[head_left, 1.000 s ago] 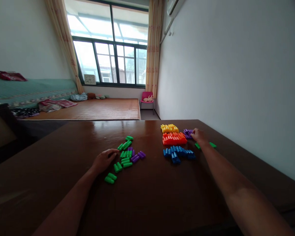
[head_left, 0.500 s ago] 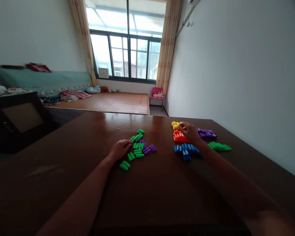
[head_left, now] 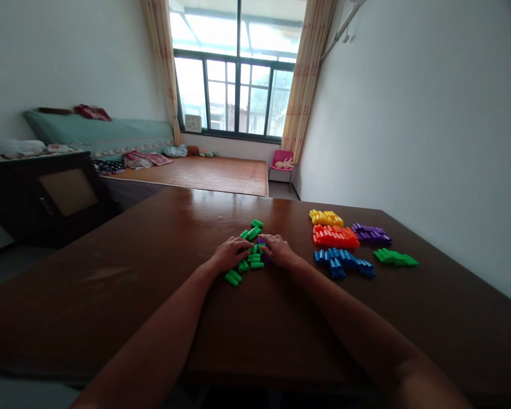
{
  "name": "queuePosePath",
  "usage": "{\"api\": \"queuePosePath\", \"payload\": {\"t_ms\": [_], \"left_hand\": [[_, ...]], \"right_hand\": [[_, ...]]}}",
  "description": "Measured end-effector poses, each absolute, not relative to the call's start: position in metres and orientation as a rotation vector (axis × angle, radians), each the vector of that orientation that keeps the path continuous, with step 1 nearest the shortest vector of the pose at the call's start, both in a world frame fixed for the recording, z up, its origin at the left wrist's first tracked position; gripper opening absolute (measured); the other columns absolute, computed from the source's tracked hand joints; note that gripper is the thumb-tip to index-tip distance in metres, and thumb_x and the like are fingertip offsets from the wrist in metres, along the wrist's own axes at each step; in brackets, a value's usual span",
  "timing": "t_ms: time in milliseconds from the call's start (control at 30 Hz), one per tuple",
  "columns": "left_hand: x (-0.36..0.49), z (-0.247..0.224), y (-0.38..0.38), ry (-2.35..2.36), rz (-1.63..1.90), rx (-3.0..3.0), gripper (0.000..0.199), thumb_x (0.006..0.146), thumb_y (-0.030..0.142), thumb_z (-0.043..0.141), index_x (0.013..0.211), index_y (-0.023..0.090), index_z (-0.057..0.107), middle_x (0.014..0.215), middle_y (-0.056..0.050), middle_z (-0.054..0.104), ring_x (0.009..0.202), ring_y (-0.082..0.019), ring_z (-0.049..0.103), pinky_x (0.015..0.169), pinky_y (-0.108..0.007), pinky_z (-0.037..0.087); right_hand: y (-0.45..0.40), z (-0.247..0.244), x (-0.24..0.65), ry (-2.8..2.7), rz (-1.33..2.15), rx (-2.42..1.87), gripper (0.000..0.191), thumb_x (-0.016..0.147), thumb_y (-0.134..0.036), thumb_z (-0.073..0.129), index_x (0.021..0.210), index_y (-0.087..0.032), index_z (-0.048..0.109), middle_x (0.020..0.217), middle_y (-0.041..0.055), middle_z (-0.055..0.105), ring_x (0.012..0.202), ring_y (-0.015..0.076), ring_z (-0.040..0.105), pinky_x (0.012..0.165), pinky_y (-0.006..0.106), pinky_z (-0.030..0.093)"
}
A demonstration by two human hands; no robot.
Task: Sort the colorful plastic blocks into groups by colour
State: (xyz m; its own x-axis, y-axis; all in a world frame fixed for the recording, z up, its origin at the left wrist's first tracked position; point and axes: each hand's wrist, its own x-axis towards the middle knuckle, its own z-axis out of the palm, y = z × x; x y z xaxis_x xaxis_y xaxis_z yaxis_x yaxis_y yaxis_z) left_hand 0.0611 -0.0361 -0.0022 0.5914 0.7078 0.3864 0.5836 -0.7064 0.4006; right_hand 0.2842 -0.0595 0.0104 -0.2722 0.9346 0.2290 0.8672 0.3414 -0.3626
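Small glossy plastic pieces, each like short tubes side by side, lie loose on the brown table [head_left: 153, 307]. Around the left side of this pile rests my left hand [head_left: 230, 253], its fingers reaching onto the green pieces [head_left: 254, 258]. From the other side my right hand [head_left: 277, 250] spreads its fingers over the purple pieces [head_left: 261, 241], which it mostly covers. Nothing is visibly lifted by either hand. One green pair [head_left: 233, 278] lies nearest to me, and more green pieces [head_left: 252, 233] are beyond my fingertips.
Sorted by colour at the right are yellow [head_left: 326, 217], orange-red [head_left: 335, 236], blue [head_left: 344, 260], purple [head_left: 371, 233] and green [head_left: 396, 257] groups of pieces. Past the table stand a bed [head_left: 221, 173], a pink chair [head_left: 283, 157] and a dark cabinet [head_left: 38, 187].
My right hand has left the yellow group and come left to the loose pile. My left hand has shifted further onto the green pieces. The camera view has turned slightly left.
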Motion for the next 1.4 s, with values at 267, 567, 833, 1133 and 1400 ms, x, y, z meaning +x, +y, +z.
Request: {"api": "queuePosePath", "payload": {"t_ms": [267,567,833,1133,1400], "left_hand": [[0.069,0.001,-0.039,1.207,0.878,2.442,0.022,0.086,0.032,0.054,0.1,0.023,0.068,0.097,-0.004,0.066,0.094,-0.02,0.06,0.083,-0.031,0.047],[0.064,-0.009,-0.027,1.362,0.989,2.365,0.025,0.086,0.024,0.049,0.102,0.022,0.069,0.103,-0.006,0.066,0.099,-0.021,0.059,0.091,-0.034,0.047],[0.064,-0.012,-0.025,1.308,1.062,2.334,0.028,0.084,0.02,0.05,0.107,0.02,0.067,0.101,-0.007,0.065,0.095,-0.021,0.06,0.088,-0.034,0.048],[0.063,-0.008,-0.027,1.231,1.113,2.247,0.039,0.078,0.018,0.058,0.117,0.022,0.062,0.112,-0.006,0.064,0.096,-0.02,0.06,0.09,-0.033,0.048],[0.059,-0.008,-0.019,1.197,1.071,2.118,0.035,0.083,0.031,0.054,0.114,0.018,0.063,0.089,-0.003,0.07,0.08,-0.017,0.062,0.078,-0.03,0.05]], "right_hand": [[-0.053,-0.01,0.298,-1.947,0.46,-1.272,0.039,0.075,-0.027,0.067,0.114,-0.023,0.062,0.114,0.0071,0.061,0.089,0.0183,0.061,0.082,0.035,0.051],[-0.012,-0.001,0.283,-2.146,0.15,-1.341,0.046,0.082,-0.006,0.046,0.123,-0.023,0.059,0.129,0.0061,0.059,0.114,0.02,0.053,0.101,0.038,0.039],[0.017,0.008,0.272,-2.364,0.097,-1.505,0.036,0.072,-0.013,0.068,0.107,-0.026,0.069,0.116,0.0062,0.065,0.106,0.0241,0.056,0.093,0.038,0.041],[-0.012,0.022,0.268,-2.275,0.451,-1.09,0.033,0.07,-0.015,0.069,0.102,-0.021,0.067,0.094,0.0019,0.066,0.076,0.0131,0.062,0.072,0.027,0.05],[-0.03,0.026,0.288,-2.223,0.272,-1.171,0.034,0.07,-0.018,0.067,0.103,-0.021,0.064,0.096,0.0031,0.069,0.087,0.0179,0.063,0.081,0.032,0.049]]}}
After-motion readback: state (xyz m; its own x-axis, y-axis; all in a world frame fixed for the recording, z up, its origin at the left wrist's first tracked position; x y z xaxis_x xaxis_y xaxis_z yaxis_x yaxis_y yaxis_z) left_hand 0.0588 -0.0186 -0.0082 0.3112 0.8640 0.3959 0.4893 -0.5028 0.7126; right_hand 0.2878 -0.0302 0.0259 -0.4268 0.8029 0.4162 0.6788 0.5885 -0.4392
